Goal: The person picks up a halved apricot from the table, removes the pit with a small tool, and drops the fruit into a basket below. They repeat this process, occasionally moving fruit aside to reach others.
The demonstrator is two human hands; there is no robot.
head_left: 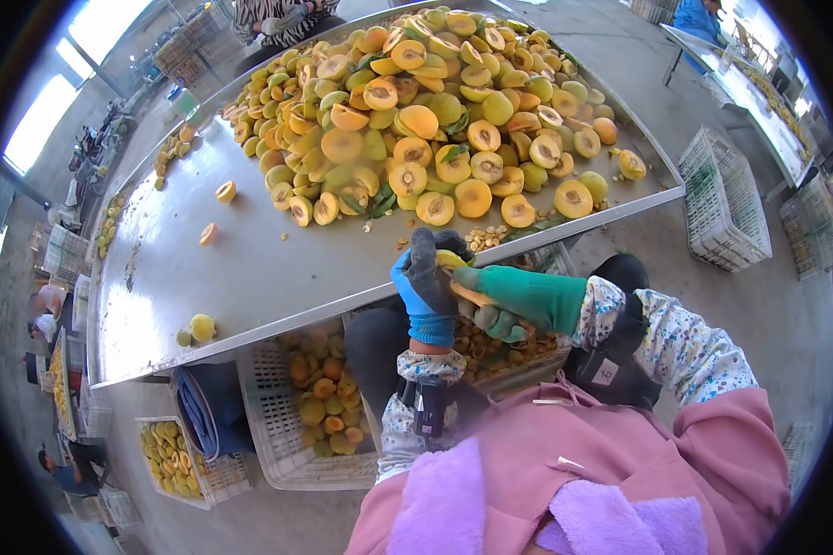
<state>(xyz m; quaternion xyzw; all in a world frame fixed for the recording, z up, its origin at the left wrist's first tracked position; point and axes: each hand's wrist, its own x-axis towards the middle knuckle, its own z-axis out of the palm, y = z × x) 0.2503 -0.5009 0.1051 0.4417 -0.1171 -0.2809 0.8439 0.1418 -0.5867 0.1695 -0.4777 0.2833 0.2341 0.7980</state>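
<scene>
While the big metal tabletop (pixel 278 277) reaches around the hands from 9 o'clock to 1 o'clock, a huge heap of yellow and green fruit (pixel 389 120) sits on it at 12 o'clock. Lots of them are cut in half. Under the near edge, at 8 o'clock, a white basket (pixel 261 407) holds more fruit. A pile of small bits (pixel 500 359) lies low down at 5 o'clock.

The left hand (pixel 428 282), in a blue and dark glove, is curled around one side of the held fruit (pixel 473 294). The right hand (pixel 528 301), in a green glove, is at about 4 o'clock from the left and grips the other side. So the fruit is right between them, just past the tabletop's near edge. I cannot tell if it is one fruit or two pieces, or if a blade is hidden there.

To do this well, I think the left hand should hold snugly but not squeeze, because soft fruit may squash. The right hand should push slowly, with its fingertips out of the way of anything sharp. Wet gloves could slip, so a small, steady pull seems best. Little tan bits (pixel 484 239), maybe pits, lie on the tabletop at 1 o'clock.
</scene>
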